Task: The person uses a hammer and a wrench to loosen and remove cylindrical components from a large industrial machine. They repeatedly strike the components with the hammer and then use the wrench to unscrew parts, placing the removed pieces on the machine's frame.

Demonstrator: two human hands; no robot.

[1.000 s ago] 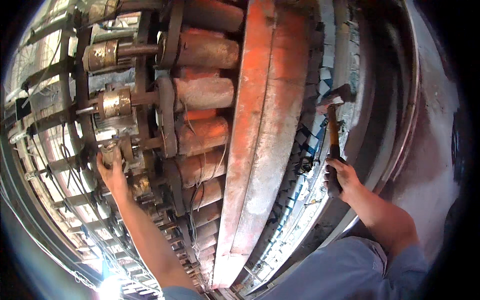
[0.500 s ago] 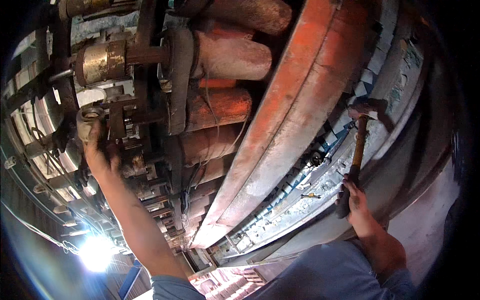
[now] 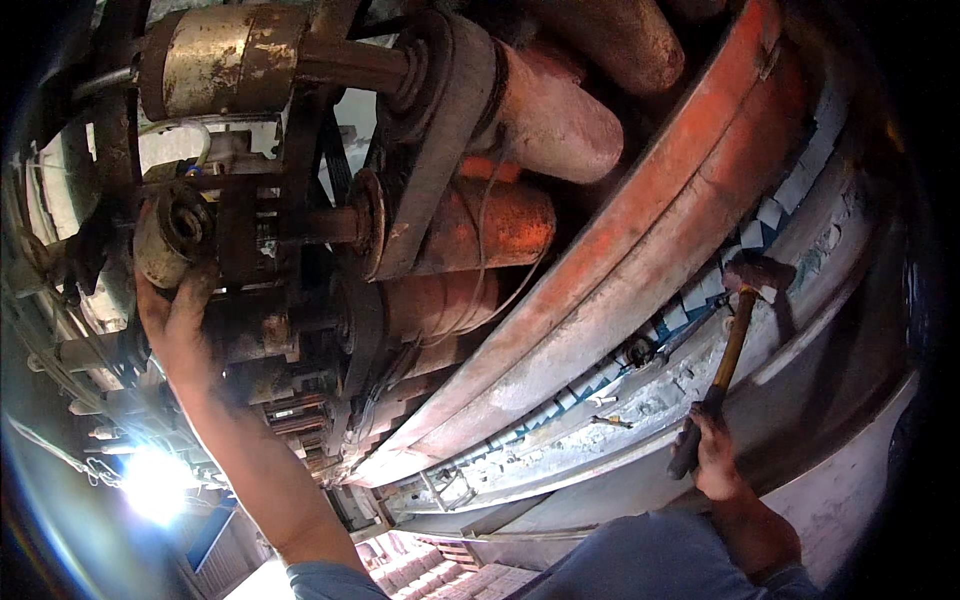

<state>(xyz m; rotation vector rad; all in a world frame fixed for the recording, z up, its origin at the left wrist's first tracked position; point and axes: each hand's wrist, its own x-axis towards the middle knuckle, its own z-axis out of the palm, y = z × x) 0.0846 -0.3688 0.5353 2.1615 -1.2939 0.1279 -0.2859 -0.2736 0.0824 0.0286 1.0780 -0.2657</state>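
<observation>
My left hand (image 3: 185, 310) is closed around a worn hollow metal cylinder (image 3: 168, 250), its round open end facing up toward me. The cylinder sits close to the dark frame and a shaft (image 3: 322, 225) that runs to a belt pulley. My right hand (image 3: 712, 455) grips the dark lower handle of a hammer (image 3: 737, 345). The hammer's rusty head (image 3: 758, 278) points away from me, over the dusty ledge. I cannot tell whether the head touches the ledge.
Belt-driven rollers (image 3: 490, 225) line the machine in the middle. A long orange-red metal beam (image 3: 590, 290) slants past them. A dusty ledge (image 3: 660, 390) holds rubble and a small yellowish tool (image 3: 612, 422). A larger cylinder (image 3: 222, 62) is mounted at upper left. One bright lamp (image 3: 157, 487) glares at lower left.
The view has shifted closer to the rollers. My left hand keeps its hold on the cylinder, now turned with its opening more toward me. The hammer stays in my right hand.
</observation>
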